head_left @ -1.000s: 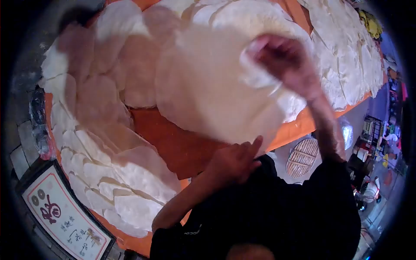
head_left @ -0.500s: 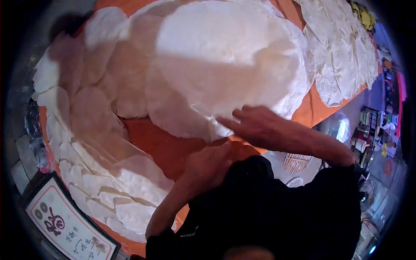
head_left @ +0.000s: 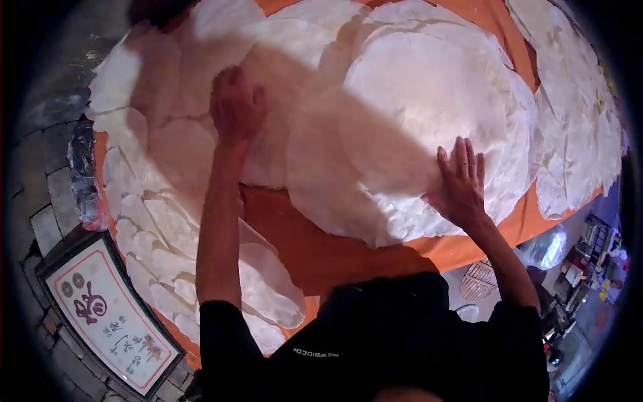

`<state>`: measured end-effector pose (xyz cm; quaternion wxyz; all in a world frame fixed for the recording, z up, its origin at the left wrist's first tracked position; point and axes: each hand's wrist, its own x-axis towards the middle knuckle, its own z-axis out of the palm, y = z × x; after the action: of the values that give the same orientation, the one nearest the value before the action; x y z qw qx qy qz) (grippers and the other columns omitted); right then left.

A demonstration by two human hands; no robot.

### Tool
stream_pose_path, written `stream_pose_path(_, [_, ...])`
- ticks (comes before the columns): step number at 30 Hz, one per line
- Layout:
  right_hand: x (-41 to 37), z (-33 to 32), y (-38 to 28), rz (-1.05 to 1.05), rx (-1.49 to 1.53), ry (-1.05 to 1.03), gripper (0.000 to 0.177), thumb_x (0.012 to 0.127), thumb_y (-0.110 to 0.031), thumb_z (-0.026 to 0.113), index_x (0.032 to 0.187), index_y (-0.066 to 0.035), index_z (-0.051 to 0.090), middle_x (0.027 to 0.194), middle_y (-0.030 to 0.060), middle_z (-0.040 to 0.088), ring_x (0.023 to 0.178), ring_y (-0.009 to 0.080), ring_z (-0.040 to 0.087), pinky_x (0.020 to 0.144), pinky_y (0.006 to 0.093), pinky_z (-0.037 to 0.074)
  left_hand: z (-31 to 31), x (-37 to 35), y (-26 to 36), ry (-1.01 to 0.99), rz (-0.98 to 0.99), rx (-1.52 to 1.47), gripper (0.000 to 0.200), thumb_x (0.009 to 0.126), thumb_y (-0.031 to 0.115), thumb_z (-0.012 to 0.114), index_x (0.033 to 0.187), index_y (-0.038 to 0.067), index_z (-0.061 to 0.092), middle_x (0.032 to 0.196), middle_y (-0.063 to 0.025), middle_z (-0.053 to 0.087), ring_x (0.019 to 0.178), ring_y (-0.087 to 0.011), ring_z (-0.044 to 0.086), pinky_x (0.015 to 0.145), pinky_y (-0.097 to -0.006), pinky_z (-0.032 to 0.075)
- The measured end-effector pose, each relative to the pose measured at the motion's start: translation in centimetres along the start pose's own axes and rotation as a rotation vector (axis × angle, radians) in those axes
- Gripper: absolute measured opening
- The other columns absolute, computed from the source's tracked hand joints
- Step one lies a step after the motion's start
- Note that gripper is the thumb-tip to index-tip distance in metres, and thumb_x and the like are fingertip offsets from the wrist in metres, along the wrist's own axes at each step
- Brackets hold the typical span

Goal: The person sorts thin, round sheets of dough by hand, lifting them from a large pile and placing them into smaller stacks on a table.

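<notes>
Large thin round flatbreads lie spread and overlapping before me. My right hand (head_left: 461,181) rests with fingers spread on the near right part of the biggest, pale flatbread pile (head_left: 429,87). My left hand (head_left: 236,107) is stretched forward over the flatbreads on the left (head_left: 281,67), thumb apart and fingers foreshortened, with nothing seen in it. A broad shadow falls across the sheets around both hands.
An orange cloth (head_left: 301,234) shows beneath the flatbreads. Smaller overlapping flatbreads (head_left: 161,234) lie at the near left, and more (head_left: 576,114) at the far right. A framed sign (head_left: 110,315) stands at lower left. A woven slatted item (head_left: 478,280) is at lower right.
My left hand has moved from near my body forward and left over the flatbreads. My right hand has shifted right and now lies spread on the pile. The view has shifted too.
</notes>
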<state>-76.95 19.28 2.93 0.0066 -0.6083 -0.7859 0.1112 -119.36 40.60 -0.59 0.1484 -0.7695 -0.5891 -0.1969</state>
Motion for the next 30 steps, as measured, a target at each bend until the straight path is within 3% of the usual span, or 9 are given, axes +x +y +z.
stream_pose_path(2, [0.3,0.0,0.2,0.004,-0.003,-0.007,0.099,0.064,-0.05,0.081,0.145,-0.014,0.037,0.154,0.0297,0.017,0.143,0.0478,0.017,0.108,0.0694,0.017,4.6,2.0,-3.2,0.134,-0.056,0.156,0.034,0.079,0.021,0.069,0.109,0.006,0.062,0.1,-0.0147,0.064,0.087,-0.0348,0.064,0.078,-0.0435,0.053])
stream_pose_path(9, [0.4,0.0,0.2,-0.004,0.009,0.033,0.101,0.061,-0.048,0.084,0.144,-0.015,0.039,0.153,0.0295,0.02,0.142,0.0477,0.02,0.108,0.0695,0.019,0.5,7.1,-13.4,-0.517,-0.042,0.638,0.027,0.087,0.028,0.063,0.108,0.012,0.067,0.098,-0.0113,0.066,0.08,-0.0332,0.066,0.067,-0.0447,0.055])
stream_pose_path(18, [0.2,-0.8,0.3,-0.04,0.036,0.076,0.089,0.068,-0.042,0.08,0.142,-0.01,0.043,0.152,0.0268,0.027,0.141,0.0466,0.025,0.11,0.0643,0.022,-16.2,10.4,-2.2,-0.096,-0.444,-0.821,0.022,0.089,0.023,0.065,0.103,0.007,0.065,0.087,-0.006,0.063,0.074,-0.0216,0.064,0.061,-0.0375,0.053])
stream_pose_path(22, [-3.4,2.5,6.1,-0.02,0.163,0.068,0.071,0.072,-0.03,0.08,0.133,-0.007,0.052,0.145,0.0251,0.038,0.135,0.0433,0.037,0.109,0.0576,0.031,-16.2,4.7,6.0,-0.376,-0.715,-1.387,0.02,0.089,0.021,0.065,0.101,0.005,0.065,0.082,-0.0036,0.062,0.072,-0.0165,0.063,0.058,-0.0343,0.053])
stream_pose_path(25, [-8.5,1.3,10.9,0.116,0.005,0.256,0.062,0.076,-0.022,0.077,0.131,-0.006,0.054,0.142,0.0246,0.043,0.132,0.0428,0.041,0.109,0.0531,0.034,-13.2,0.0,9.5,-0.84,-0.856,-1.397,0.018,0.09,0.019,0.066,0.099,0.003,0.065,0.078,-0.0018,0.06,0.07,-0.0127,0.062,0.056,-0.0319,0.052])
stream_pose_path(26, [-8.5,-0.1,10.8,0.191,-0.026,0.295,0.057,0.079,-0.016,0.074,0.131,-0.005,0.054,0.141,0.0245,0.044,0.131,0.0429,0.042,0.108,0.0507,0.035,-11.9,-0.5,9.5,-0.989,-0.643,-1.077,0.019,0.088,0.019,0.066,0.101,0.005,0.065,0.089,-0.0103,0.069,0.076,-0.0194,0.068,0.064,-0.0345,0.055])
stream_pose_path(28, [-10.3,-0.3,13.4,0.37,-0.136,0.34,0.048,0.085,-0.012,0.068,0.131,-0.005,0.054,0.139,0.024,0.046,0.129,0.0428,0.043,0.108,0.0493,0.037,-9.1,0.1,8.2,-0.63,-0.236,-0.686,0.024,0.086,0.024,0.066,0.1,0.004,0.064,0.084,-0.0122,0.067,0.073,-0.0272,0.067,0.065,-0.0393,0.054])
stream_pose_path(29, [-11.9,0.8,15.6,0.425,-0.15,0.35,0.046,0.095,-0.024,0.056,0.137,-0.007,0.05,0.14,0.023,0.046,0.131,0.0405,0.041,0.109,0.0497,0.033,-7.2,0.8,7.3,-0.449,-0.04,-0.487,0.027,0.084,0.026,0.066,0.099,0.004,0.063,0.082,-0.0131,0.066,0.071,-0.0311,0.066,0.066,-0.0417,0.054])
stream_pose_path(30, [-12.8,1.5,16.6,0.465,-0.133,0.327,0.047,0.096,-0.025,0.054,0.138,-0.006,0.048,0.139,0.024,0.046,0.13,0.0425,0.041,0.109,0.0505,0.033,-4.5,2.3,5.8,-0.373,-0.003,-0.464,0.031,0.081,0.026,0.067,0.103,0.004,0.062,0.092,-0.0182,0.066,0.079,-0.0381,0.065,0.068,-0.0459,0.053])
